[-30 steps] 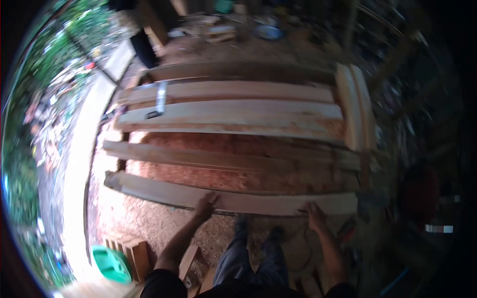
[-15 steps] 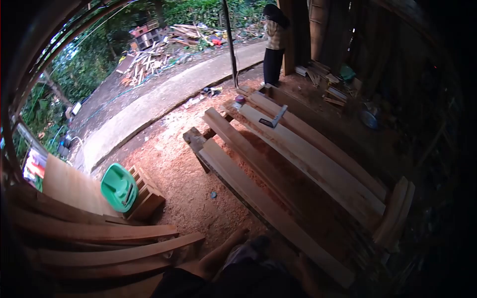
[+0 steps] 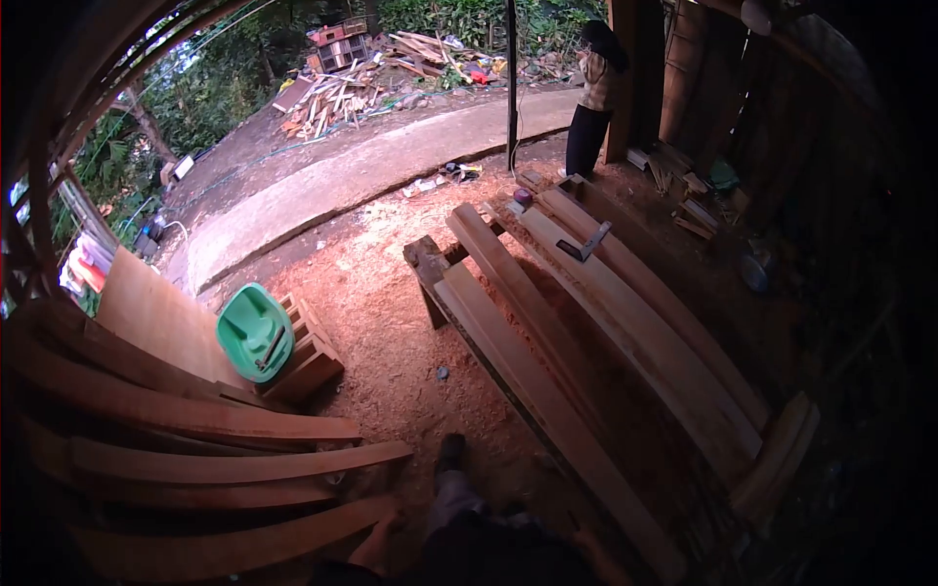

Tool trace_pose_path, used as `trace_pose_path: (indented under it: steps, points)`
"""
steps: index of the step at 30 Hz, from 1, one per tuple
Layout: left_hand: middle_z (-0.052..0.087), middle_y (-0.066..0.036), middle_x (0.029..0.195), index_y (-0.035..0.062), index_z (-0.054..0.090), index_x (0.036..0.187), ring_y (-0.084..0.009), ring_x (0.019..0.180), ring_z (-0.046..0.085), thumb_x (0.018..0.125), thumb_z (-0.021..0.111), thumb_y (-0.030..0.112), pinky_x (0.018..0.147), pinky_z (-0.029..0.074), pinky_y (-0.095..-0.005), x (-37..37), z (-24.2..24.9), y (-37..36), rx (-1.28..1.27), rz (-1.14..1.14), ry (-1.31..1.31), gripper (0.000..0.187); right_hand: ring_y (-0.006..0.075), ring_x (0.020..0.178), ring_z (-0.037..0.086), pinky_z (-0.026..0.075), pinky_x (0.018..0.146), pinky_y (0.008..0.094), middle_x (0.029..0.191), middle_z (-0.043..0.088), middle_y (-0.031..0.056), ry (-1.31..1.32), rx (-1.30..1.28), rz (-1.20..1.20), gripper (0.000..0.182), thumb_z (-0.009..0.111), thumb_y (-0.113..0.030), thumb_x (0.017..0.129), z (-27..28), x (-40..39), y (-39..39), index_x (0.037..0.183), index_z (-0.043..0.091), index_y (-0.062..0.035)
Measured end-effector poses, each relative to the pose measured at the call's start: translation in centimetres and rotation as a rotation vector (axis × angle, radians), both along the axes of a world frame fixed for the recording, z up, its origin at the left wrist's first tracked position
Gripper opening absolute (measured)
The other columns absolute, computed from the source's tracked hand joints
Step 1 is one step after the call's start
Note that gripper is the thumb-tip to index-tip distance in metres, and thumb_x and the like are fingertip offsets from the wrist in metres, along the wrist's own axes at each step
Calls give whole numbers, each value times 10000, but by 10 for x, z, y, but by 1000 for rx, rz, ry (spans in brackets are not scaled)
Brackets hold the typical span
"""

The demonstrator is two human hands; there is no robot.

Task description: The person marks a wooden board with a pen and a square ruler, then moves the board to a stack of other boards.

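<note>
My left hand [image 3: 386,528] is low in the view, beside the front end of the lowest stacked board [image 3: 244,537]; shadow hides its fingers, and I cannot tell if it touches the wood. My right hand [image 3: 588,547] is a dim shape at the bottom, close to the nearest plank [image 3: 557,410] on the trestle, its fingers unreadable. Further planks [image 3: 625,342] lie lengthwise across the trestle [image 3: 426,262]. On one of them rest a try square [image 3: 586,244] and a small dark red round object [image 3: 523,196].
A green plastic basin [image 3: 254,332] sits on a wooden crate [image 3: 311,371] at the left. Sawdust covers the ground [image 3: 391,342]. A person [image 3: 591,98] stands beyond the planks near a post [image 3: 511,88]. Scrap wood [image 3: 337,103] is heaped past the concrete path [image 3: 362,166].
The view has turned left, so the planks and the person appear further right. My left hand has moved left and down towards the stacked boards. A shoe now shows on the ground.
</note>
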State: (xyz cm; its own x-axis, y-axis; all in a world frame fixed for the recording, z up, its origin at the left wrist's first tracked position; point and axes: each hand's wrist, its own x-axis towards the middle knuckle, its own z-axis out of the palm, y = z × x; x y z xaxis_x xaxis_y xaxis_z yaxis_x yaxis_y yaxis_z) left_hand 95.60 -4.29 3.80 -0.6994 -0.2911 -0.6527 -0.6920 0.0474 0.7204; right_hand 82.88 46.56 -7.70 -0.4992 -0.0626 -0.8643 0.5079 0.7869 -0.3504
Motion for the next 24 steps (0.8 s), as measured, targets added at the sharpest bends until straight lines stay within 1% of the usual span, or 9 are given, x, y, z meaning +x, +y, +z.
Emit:
trace_pose_path:
  steps: [5, 7, 8, 10, 11, 14, 19, 22, 24]
  points:
    - [644, -186, 937, -2, 617, 1031, -260, 913, 623, 780, 573, 286, 802, 474, -361, -8, 27, -38, 339, 319, 38, 385, 271, 922, 596, 468, 809, 396, 1032, 603, 232, 96, 111, 126, 541, 602, -266, 703, 19, -15, -20, 1156, 540, 24]
    - [644, -91, 900, 10, 627, 1021, -211, 807, 630, 778, 615, 246, 697, 501, -322, -44, -50, -93, -106, 51, -224, 339, 282, 961, 590, 457, 828, 395, 1063, 591, 241, 146, -5, -33, 542, 599, -267, 705, 11, -29, -29, 1156, 540, 28]
    - [643, -105, 904, 12, 622, 1032, -201, 791, 633, 779, 614, 234, 673, 503, -315, -56, -75, -116, -189, 9, -134, 337, 293, 1000, 585, 446, 848, 394, 1094, 579, 251, 201, -125, -192, 544, 596, -267, 706, 8, -32, -39, 1156, 540, 33]
    - [651, -139, 906, 6, 618, 1030, -201, 806, 640, 775, 590, 217, 710, 498, -317, -73, -80, -150, -319, -10, -75, 332, 320, 1067, 555, 426, 880, 386, 1118, 565, 256, 204, 247, 49, 505, 585, -254, 721, 58, -82, -111, 1124, 555, 48]
    - [659, -160, 905, -3, 619, 1017, -211, 839, 645, 770, 567, 210, 770, 491, -325, -87, -65, -163, -369, 9, -107, 330, 332, 1074, 548, 425, 880, 385, 1116, 565, 258, 246, 217, 47, 487, 572, -242, 734, 50, -97, -133, 1124, 554, 49]
    - [666, -147, 870, -2, 619, 1007, -201, 785, 651, 771, 562, 208, 722, 506, -320, -111, -85, -208, -119, 222, -104, 320, 345, 1051, 557, 432, 864, 390, 1074, 585, 248, 330, 168, 112, 402, 539, -220, 783, 76, -150, -216, 1089, 568, 39]
    - [645, -127, 887, -26, 573, 1074, -198, 723, 634, 800, 563, 158, 653, 517, -306, -154, -55, -252, -64, 33, -235, 331, 292, 895, 610, 469, 789, 377, 949, 631, 191, 543, -130, -83, 295, 552, -167, 821, 150, -202, -338, 1037, 565, 33]
    - [648, -123, 890, -27, 576, 1061, -200, 725, 636, 803, 560, 159, 646, 518, -309, -170, -76, -275, -97, -101, -232, 318, 235, 855, 611, 476, 760, 364, 909, 635, 157, 387, -197, -130, 271, 554, -152, 827, 110, -212, -344, 1041, 574, 14]
    - [649, -122, 894, -25, 579, 1053, -199, 731, 637, 803, 560, 163, 648, 518, -310, -191, -74, -283, -93, -139, -215, 312, 206, 835, 606, 477, 744, 356, 890, 630, 128, 525, -85, -40, 247, 548, -136, 836, 67, -202, -328, 1040, 584, 0]
